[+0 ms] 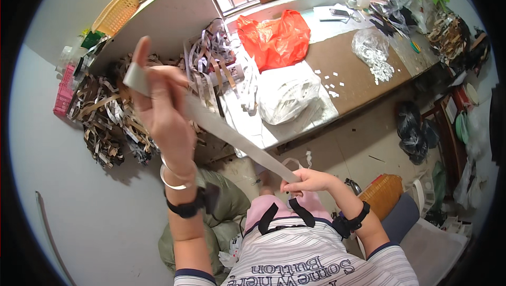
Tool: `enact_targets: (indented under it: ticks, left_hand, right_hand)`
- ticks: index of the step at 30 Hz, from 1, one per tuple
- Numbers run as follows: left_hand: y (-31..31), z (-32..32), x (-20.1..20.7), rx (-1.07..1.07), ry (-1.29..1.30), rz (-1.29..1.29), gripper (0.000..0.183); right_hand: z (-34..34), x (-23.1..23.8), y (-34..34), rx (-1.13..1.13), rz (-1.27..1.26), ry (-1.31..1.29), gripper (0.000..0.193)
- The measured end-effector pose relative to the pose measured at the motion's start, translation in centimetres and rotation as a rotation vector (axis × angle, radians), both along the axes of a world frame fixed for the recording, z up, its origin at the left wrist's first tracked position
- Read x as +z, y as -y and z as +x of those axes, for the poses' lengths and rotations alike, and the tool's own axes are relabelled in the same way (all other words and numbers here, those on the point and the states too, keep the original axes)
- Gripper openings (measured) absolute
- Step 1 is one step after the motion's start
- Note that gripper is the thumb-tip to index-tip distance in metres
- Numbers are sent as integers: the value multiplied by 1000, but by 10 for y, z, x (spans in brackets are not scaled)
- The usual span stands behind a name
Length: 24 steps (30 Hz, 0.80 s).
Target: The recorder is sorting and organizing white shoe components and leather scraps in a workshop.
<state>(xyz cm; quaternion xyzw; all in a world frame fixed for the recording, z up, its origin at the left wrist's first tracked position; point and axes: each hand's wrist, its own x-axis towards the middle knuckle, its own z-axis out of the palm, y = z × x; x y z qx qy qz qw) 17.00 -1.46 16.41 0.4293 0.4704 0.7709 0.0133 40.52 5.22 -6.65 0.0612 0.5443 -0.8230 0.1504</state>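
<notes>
A long pale fabric strip (pixel 242 143) is stretched diagonally between my two hands. My left hand (pixel 167 112), raised at the left and slightly blurred, grips its upper part; one finger points up and a short end folds over beside it. Down near my lap, my right hand (pixel 311 180) pinches the strip between thumb and fingers. A loose loop of it curls just behind the right fingers. Beyond the left hand, a big tangle of brown, white and black strips (pixel 108 112) hangs along the wall.
Ahead is a table (pixel 363 93) with a red plastic bag (pixel 279 38), a stuffed white bag (pixel 289 96) and a clear bag of small white pieces (pixel 370 49). Green sacks (pixel 221 196) lie by my left arm. Black bags (pixel 414 133) sit on the floor at right.
</notes>
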Motion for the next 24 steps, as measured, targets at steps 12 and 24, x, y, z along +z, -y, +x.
enact_targets:
  ticks: [12, 24]
  left_hand:
    - [47, 84, -137, -851, -159, -911, 43]
    - [75, 47, -147, -722, 543, -633, 38]
  right_hand:
    - [2, 44, 9, 251, 210, 276, 28]
    - [14, 37, 20, 172, 133, 359, 28]
